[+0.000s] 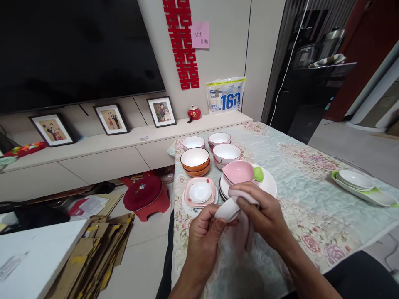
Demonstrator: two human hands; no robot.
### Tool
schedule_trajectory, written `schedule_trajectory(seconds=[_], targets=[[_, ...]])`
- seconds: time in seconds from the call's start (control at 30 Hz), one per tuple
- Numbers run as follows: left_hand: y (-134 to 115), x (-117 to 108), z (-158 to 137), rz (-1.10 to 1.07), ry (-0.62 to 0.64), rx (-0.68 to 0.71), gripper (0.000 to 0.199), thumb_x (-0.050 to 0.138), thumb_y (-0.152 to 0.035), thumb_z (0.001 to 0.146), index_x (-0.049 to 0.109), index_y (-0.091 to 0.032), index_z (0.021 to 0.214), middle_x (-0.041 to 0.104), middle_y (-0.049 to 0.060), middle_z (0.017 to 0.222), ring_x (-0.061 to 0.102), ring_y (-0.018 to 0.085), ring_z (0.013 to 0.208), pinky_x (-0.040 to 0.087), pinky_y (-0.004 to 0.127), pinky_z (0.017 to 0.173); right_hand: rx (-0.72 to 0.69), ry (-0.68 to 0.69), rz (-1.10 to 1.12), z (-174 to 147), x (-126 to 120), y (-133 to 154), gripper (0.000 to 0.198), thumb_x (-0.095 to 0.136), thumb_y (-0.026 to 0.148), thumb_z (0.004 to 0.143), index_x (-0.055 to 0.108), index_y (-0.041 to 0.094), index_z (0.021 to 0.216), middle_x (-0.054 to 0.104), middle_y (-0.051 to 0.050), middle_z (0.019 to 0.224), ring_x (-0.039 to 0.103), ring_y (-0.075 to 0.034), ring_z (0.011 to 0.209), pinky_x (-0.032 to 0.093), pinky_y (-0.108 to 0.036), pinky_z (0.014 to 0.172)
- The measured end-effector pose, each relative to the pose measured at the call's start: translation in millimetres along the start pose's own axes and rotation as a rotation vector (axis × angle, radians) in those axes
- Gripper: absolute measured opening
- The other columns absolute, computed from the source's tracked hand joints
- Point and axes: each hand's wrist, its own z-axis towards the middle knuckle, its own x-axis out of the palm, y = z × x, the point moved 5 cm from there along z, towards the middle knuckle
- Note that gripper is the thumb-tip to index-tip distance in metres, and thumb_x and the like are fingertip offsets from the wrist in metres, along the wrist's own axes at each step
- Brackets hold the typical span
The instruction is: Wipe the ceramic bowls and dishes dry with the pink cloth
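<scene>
A small white dish (228, 210) is tilted between my two hands, above the near end of the table. My left hand (207, 232) is closed on its left edge, with the thumb in front. In my right hand (262, 207) is a pale pinkish cloth (246, 228), pressed against the dish's right rim and hanging below. Just behind my hands sits a pink leaf-shaped bowl (239, 171) with a green tip, on a stack of white plates (268, 179). To the left, a small white bowl (200, 192) rests on a pink-rimmed square dish (189, 198).
Orange bowls (195, 160) and white bowls (227, 154) stand farther back on the flowered tablecloth (311, 207). Toward the right edge, small dishes lie on a long green-edged plate (368, 189). On the floor at left are a red stool (143, 195) and flattened cardboard (90, 253).
</scene>
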Motion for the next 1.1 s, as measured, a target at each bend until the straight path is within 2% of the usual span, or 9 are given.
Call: schedule_trajectory(seconds=[0.13,0.2,0.27,0.4,0.53,0.7,0.83,0.97,1.1], targets=[[1,5,3,-0.310,-0.037,-0.077,0.022,0.083,-0.033,0.073,0.074,-0.017,0.086,0.075,0.004,0.090,0.069,0.018,0.079,0.058,0.031,0.076,0.378,0.012,0.432,-3,3,-31,0.022,0.064,0.037,0.092,0.068,0.025,0.110,0.069,0.000,0.097,0.062,-0.013,0.083,0.048,-0.021,0.072],[0,6,4,-0.375,-0.048,-0.105,0.021,0.084,-0.029,0.072,0.074,-0.016,0.086,0.076,0.006,0.094,0.069,0.018,0.083,0.059,0.032,0.076,0.477,0.023,0.595,-5,6,-38,0.025,0.070,0.038,0.089,0.068,0.024,0.110,0.069,0.000,0.094,0.061,-0.012,0.081,0.047,-0.020,0.070],[-1,7,4,-0.381,-0.020,-0.141,0.021,0.084,-0.027,0.073,0.075,-0.015,0.088,0.076,0.007,0.096,0.069,0.019,0.085,0.060,0.033,0.077,0.497,0.032,0.663,-5,6,-40,0.027,0.073,0.038,0.085,0.069,0.024,0.108,0.069,0.001,0.094,0.061,-0.012,0.080,0.047,-0.020,0.071],[-4,5,4,-0.316,0.054,-0.190,0.019,0.081,-0.027,0.076,0.075,-0.014,0.089,0.076,0.008,0.091,0.069,0.019,0.083,0.059,0.034,0.079,0.432,0.081,0.553,-1,-1,-36,0.024,0.073,0.036,0.085,0.071,0.023,0.105,0.068,0.001,0.093,0.061,-0.012,0.082,0.047,-0.020,0.074],[-1,0,4,-0.209,0.026,-0.179,0.022,0.081,-0.035,0.076,0.073,-0.015,0.083,0.073,0.005,0.083,0.067,0.018,0.078,0.058,0.034,0.077,0.321,0.109,0.315,2,-3,-29,0.020,0.066,0.034,0.091,0.069,0.023,0.107,0.070,-0.001,0.096,0.063,-0.015,0.086,0.049,-0.024,0.077],[3,-6,3,0.016,-0.031,-0.064,0.016,0.075,-0.034,0.081,0.073,-0.018,0.084,0.069,0.000,0.079,0.062,0.014,0.077,0.050,0.026,0.076,-0.028,0.051,-0.121,-1,6,-2,0.022,0.054,0.021,0.097,0.064,0.021,0.116,0.067,-0.006,0.108,0.062,-0.019,0.100,0.049,-0.030,0.086],[-3,-5,2,0.210,-0.037,0.032,0.011,0.071,-0.030,0.084,0.071,-0.019,0.083,0.066,-0.002,0.075,0.058,0.014,0.076,0.046,0.023,0.074,-0.221,0.095,-0.339,-10,22,20,0.030,0.048,0.011,0.095,0.060,0.015,0.122,0.061,-0.012,0.117,0.058,-0.021,0.110,0.050,-0.034,0.092],[-7,-3,0,0.231,-0.043,0.062,0.009,0.070,-0.028,0.084,0.070,-0.020,0.081,0.066,-0.003,0.074,0.055,0.013,0.069,0.045,0.023,0.070,-0.274,0.128,-0.362,-12,27,32,0.029,0.052,0.015,0.095,0.060,0.014,0.122,0.060,-0.013,0.121,0.056,-0.023,0.114,0.049,-0.036,0.096],[-5,-1,-2,0.129,-0.042,0.041,0.011,0.072,-0.029,0.083,0.073,-0.019,0.082,0.069,0.000,0.080,0.059,0.014,0.073,0.046,0.024,0.071,-0.193,0.017,-0.278,-5,11,21,0.022,0.053,0.017,0.096,0.066,0.019,0.114,0.062,-0.009,0.113,0.061,-0.019,0.105,0.052,-0.029,0.086]])
